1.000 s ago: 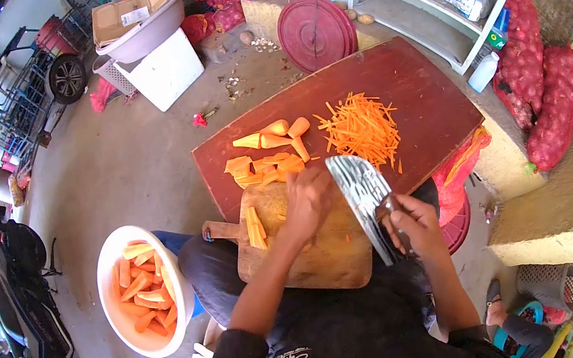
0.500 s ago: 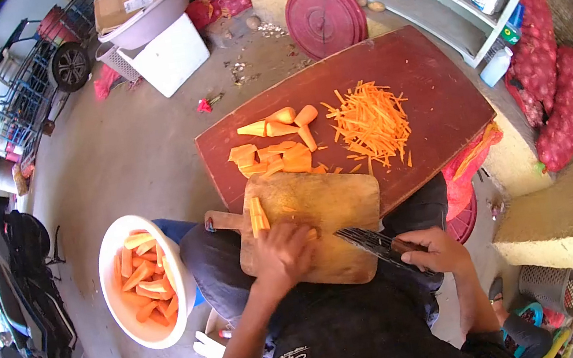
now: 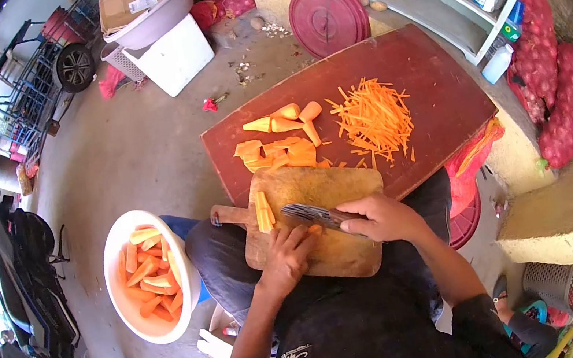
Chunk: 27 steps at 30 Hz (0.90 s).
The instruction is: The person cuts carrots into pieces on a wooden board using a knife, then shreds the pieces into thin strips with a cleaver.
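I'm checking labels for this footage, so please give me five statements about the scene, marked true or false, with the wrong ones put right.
1. The right hand grips a knife. True.
2. The left hand is inside the white tub. False: it is over the cutting board, beside the knife blade.
3. Shredded carrot is heaped on the red table. True.
4. The tub stands on the red table. False: it is off the table, on the person's left.
5. The cutting board's handle points to the person's left. True.
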Motion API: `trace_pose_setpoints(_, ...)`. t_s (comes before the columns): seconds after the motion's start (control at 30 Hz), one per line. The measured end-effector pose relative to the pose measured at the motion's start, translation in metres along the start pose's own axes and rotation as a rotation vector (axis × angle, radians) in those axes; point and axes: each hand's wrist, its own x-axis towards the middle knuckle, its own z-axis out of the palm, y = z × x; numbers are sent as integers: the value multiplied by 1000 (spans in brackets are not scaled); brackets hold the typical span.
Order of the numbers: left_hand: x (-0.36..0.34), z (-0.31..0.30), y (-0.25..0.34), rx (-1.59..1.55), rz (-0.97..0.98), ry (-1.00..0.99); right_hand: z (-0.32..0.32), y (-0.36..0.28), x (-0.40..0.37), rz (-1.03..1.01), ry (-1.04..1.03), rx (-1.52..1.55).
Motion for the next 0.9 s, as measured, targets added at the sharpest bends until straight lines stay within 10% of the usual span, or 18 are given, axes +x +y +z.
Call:
trace_pose_setpoints(0.3,12,9,-14,22,-13,54,-39,34,-27,149,572,-69)
trace_pose_setpoints(0.9,26,15,-13,-105,-143,105,29,-19,-60,95,164,-149)
